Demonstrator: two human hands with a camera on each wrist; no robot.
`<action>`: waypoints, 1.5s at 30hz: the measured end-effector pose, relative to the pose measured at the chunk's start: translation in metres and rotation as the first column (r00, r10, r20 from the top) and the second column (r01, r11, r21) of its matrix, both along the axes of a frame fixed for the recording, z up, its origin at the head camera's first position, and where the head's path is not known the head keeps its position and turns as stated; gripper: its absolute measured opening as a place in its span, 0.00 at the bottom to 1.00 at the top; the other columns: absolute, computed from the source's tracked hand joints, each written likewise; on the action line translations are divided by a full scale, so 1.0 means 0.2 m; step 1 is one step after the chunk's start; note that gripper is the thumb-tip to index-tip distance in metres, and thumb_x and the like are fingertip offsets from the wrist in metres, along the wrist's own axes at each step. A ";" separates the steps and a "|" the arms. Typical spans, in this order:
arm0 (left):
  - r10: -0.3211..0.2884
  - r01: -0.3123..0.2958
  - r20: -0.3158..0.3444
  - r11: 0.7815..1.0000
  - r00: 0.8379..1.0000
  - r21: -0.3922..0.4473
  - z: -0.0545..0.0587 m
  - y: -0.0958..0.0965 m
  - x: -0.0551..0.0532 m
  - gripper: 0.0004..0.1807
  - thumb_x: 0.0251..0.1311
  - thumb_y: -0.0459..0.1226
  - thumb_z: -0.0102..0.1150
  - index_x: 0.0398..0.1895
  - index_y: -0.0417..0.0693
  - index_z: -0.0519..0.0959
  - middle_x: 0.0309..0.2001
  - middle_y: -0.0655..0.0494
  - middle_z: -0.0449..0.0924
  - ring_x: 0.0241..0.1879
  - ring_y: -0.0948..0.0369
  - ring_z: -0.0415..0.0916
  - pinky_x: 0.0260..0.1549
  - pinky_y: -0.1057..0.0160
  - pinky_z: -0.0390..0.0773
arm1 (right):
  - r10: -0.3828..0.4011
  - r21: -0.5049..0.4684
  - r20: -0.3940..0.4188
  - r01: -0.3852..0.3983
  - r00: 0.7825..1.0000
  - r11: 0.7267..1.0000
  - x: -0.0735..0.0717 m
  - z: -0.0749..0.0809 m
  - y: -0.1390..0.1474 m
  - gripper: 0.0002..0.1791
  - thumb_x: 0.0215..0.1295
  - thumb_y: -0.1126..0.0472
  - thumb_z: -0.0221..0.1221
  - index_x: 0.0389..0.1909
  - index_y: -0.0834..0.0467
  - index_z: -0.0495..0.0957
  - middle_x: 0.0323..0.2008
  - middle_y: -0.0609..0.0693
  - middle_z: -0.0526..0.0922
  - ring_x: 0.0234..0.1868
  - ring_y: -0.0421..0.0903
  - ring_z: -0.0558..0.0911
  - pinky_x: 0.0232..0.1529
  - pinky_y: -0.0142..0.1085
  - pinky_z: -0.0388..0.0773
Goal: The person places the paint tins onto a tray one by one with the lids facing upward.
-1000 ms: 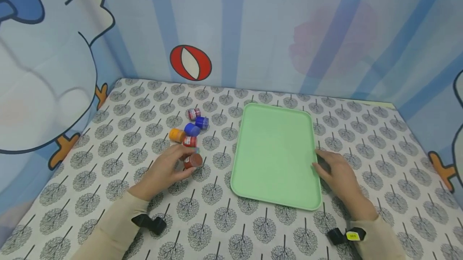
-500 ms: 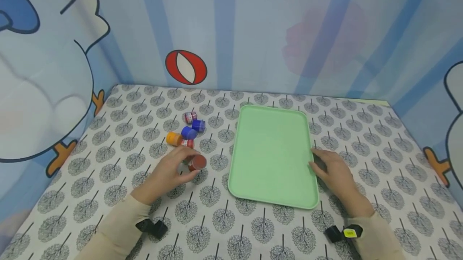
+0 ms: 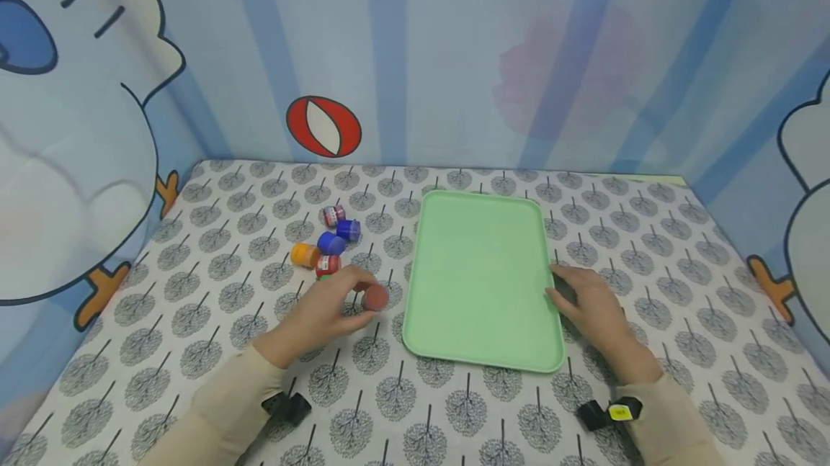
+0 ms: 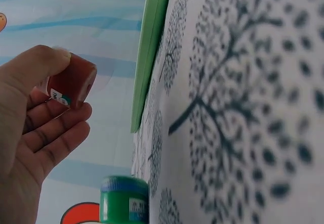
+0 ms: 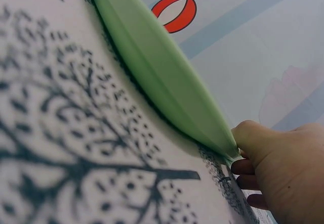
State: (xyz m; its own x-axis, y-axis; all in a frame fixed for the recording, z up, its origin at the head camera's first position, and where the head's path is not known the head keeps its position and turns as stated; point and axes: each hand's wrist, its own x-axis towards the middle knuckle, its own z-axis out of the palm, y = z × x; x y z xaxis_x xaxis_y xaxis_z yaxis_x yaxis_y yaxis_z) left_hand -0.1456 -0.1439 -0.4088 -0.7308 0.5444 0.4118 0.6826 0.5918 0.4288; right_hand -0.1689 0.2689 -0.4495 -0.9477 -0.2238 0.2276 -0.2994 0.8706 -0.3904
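Moving right: left hand (image 3: 324, 311) has its thumb and fingers clamped on the brown jar (image 3: 375, 298), carried clear of the group since a second ago. Jar now off the worktop (image 3: 452, 379), between the group and the tray (image 3: 480, 279), nearer the tray's left edge. Reads as mid-transfer, not over the tray yet. Right hand (image 3: 593, 304) same spot, pinching the tray's right rim, probably steadying. Orange jar (image 3: 304, 255), red jar (image 3: 328, 266), blue jars (image 3: 331, 243), green jar (image 4: 124, 201) left behind, bunched on the worktop.
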 end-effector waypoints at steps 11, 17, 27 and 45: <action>-0.013 0.014 0.002 0.999 1.000 -0.051 0.00 0.11 -0.03 0.22 0.49 0.42 0.72 0.47 0.44 0.79 0.44 0.55 0.83 0.47 0.57 0.79 0.53 0.56 0.77 | -0.003 -0.008 0.000 0.003 1.000 1.000 0.00 0.01 -0.01 0.26 0.66 0.57 0.58 0.61 0.66 0.71 0.58 0.67 0.75 0.60 0.65 0.72 0.63 0.59 0.65; -0.061 0.061 -0.002 0.997 0.998 -0.038 0.00 0.17 -0.06 0.23 0.48 0.45 0.71 0.47 0.46 0.79 0.44 0.56 0.84 0.47 0.59 0.79 0.54 0.55 0.75 | -0.011 -0.013 0.000 0.011 1.000 1.000 0.00 -0.01 0.00 0.26 0.67 0.56 0.58 0.61 0.65 0.71 0.59 0.66 0.75 0.61 0.64 0.71 0.64 0.59 0.65; -0.107 0.108 0.022 0.994 0.994 -0.035 -0.02 0.26 -0.07 0.21 0.50 0.44 0.71 0.46 0.46 0.79 0.43 0.57 0.84 0.46 0.60 0.78 0.51 0.57 0.75 | -0.014 -0.008 -0.004 0.014 1.000 1.000 0.00 -0.01 0.01 0.26 0.67 0.56 0.58 0.61 0.65 0.71 0.59 0.66 0.75 0.61 0.64 0.71 0.64 0.58 0.66; -0.201 0.201 0.060 0.980 0.978 -0.006 -0.03 0.40 -0.09 0.19 0.49 0.42 0.71 0.45 0.49 0.80 0.44 0.59 0.84 0.46 0.63 0.77 0.53 0.61 0.73 | -0.021 -0.019 0.003 0.021 1.000 1.000 0.00 0.00 0.00 0.26 0.66 0.56 0.58 0.61 0.65 0.71 0.59 0.66 0.75 0.61 0.64 0.72 0.64 0.57 0.67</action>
State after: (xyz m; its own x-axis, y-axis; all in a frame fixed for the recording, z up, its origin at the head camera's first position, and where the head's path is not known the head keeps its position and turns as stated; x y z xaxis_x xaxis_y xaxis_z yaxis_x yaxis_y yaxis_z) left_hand -0.1630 -0.0641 -0.4156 -0.6286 0.6871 0.3644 0.7620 0.4504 0.4653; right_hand -0.1690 0.2695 -0.4496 -0.9527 -0.1992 0.2293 -0.2799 0.8691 -0.4079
